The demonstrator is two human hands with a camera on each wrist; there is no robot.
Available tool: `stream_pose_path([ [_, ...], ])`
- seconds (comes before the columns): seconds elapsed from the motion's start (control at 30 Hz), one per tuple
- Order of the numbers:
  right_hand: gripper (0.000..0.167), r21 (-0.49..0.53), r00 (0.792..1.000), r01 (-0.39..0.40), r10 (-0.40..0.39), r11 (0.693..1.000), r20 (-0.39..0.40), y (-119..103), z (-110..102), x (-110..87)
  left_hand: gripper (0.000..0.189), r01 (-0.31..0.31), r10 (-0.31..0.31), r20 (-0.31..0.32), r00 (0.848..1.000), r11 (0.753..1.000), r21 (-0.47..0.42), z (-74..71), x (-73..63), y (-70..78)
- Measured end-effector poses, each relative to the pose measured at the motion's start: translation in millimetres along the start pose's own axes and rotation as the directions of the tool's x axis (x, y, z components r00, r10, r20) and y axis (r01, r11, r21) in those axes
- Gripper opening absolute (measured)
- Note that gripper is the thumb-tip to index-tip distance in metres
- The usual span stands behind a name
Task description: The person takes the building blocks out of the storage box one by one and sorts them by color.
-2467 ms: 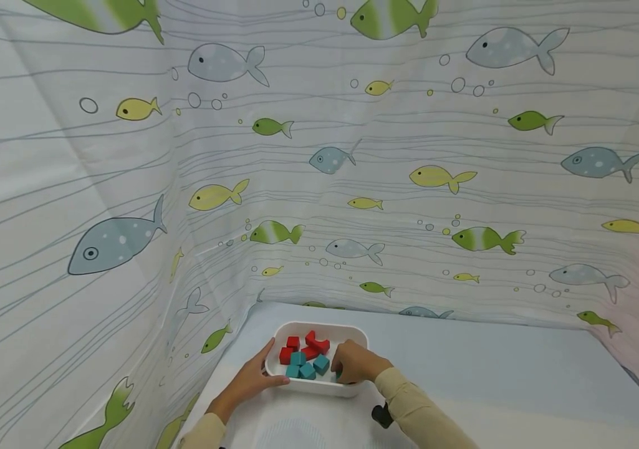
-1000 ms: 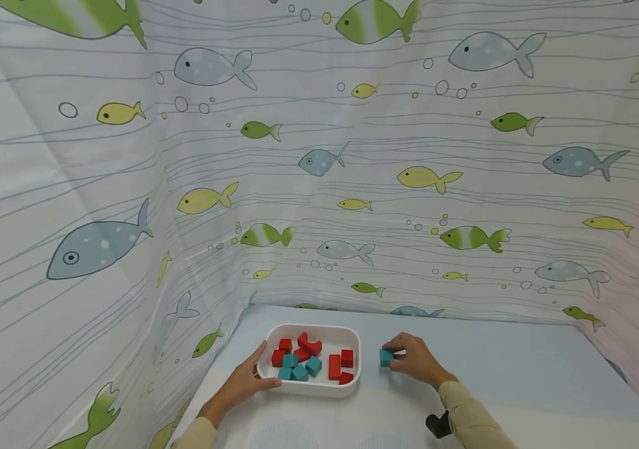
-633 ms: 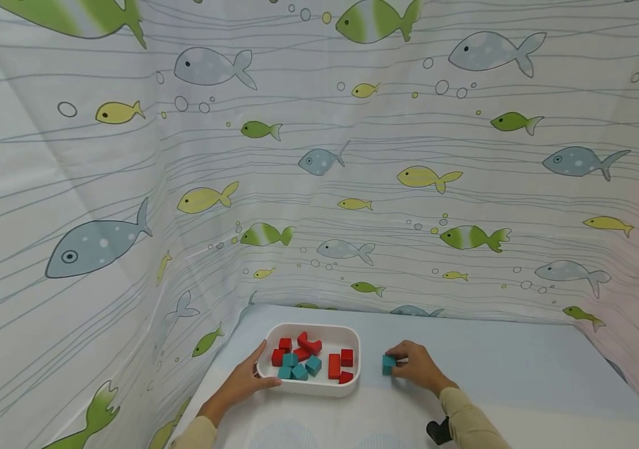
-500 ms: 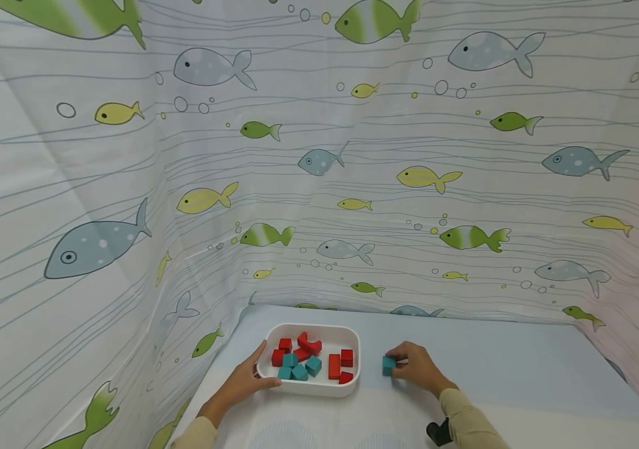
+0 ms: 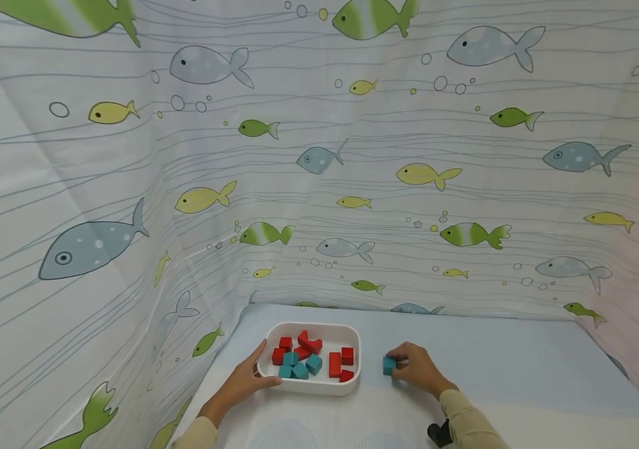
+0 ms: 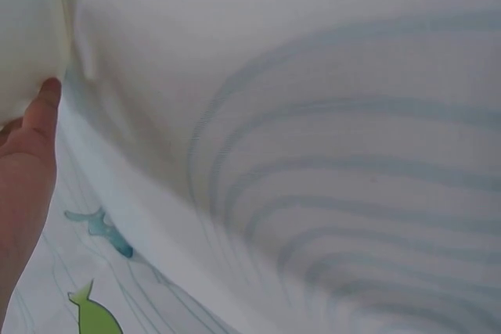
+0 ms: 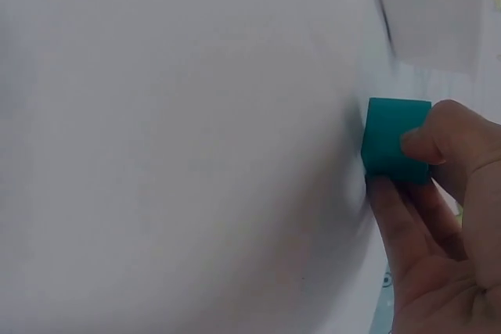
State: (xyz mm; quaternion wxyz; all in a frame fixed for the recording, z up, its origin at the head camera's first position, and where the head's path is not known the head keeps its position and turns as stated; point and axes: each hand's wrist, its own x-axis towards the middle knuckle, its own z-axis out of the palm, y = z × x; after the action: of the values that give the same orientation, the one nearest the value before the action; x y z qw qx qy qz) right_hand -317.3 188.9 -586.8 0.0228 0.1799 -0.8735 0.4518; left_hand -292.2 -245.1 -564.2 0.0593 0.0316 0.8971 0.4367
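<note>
Teal cube (image 7: pixel 382 142): pinched in right hand (image 5: pixel 419 369), partly behind thumb (image 7: pixel 445 134). White tray (image 5: pixel 319 387): gripped by spread left hand (image 5: pixel 242 380), cropped in wrist view.

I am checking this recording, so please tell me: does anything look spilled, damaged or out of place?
No, nothing stands out. Red blocks and teal blocks lie loose inside the white tray; the one teal cube outside it is held by the right hand.

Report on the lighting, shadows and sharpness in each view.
Head: fairly even light, red blocks distinct in the white tray; left wrist: dim and slightly soft, left hand cropped by the frame edge; right wrist: grayish, with a soft shadow on the table beside the teal block.
</note>
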Motion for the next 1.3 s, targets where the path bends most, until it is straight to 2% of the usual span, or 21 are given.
stream_pose_path([
  [0.23, 0.044, -0.009, 0.999, -0.016, 0.017, 1.000, 0.035, -5, -1, -0.2, 0.111, -0.005, 0.006, 0.007, 1.000, 1.000, -0.015, 0.8, 0.6, -1.1],
  [0.4, 0.053, -0.064, 0.999, 0.039, -0.037, 0.997, 0.029, -14, -1, 8.6, 0.110, -0.007, 0.007, 0.015, 1.000, 1.000, -0.023, 0.6, -1.4, 0.3],
  [0.63, 0.052, -0.070, 0.992, 0.124, -0.124, 0.990, -0.005, -52, 9, 26.3, 0.111, -0.003, 0.003, 0.009, 1.000, 1.000, -0.024, 1.1, -1.8, -0.4],
  [0.77, 0.049, -0.028, 0.988, 0.152, -0.152, 0.988, -0.015, -76, 22, 36.3, 0.111, -0.007, 0.007, 0.007, 1.000, 1.000, -0.022, 0.7, -0.7, -1.9],
  [1.0, 0.045, 0.010, 0.993, 0.119, -0.119, 0.993, -0.022, -105, 59, 51.4, 0.112, -0.011, 0.012, 0.006, 1.000, 0.999, -0.037, -0.8, 0.3, -3.6],
  [1.17, 0.036, -0.013, 0.983, 0.180, -0.180, 0.984, -0.021, -115, 88, 55.1, 0.112, -0.003, 0.003, 0.004, 1.000, 0.999, -0.034, -0.7, -0.6, -3.8],
  [1.3, 0.032, -0.055, 0.983, 0.184, -0.185, 0.981, -0.005, -118, 104, 57.7, 0.112, -0.008, 0.009, 0.002, 1.000, 0.999, -0.038, -0.2, -0.8, -2.2],
])
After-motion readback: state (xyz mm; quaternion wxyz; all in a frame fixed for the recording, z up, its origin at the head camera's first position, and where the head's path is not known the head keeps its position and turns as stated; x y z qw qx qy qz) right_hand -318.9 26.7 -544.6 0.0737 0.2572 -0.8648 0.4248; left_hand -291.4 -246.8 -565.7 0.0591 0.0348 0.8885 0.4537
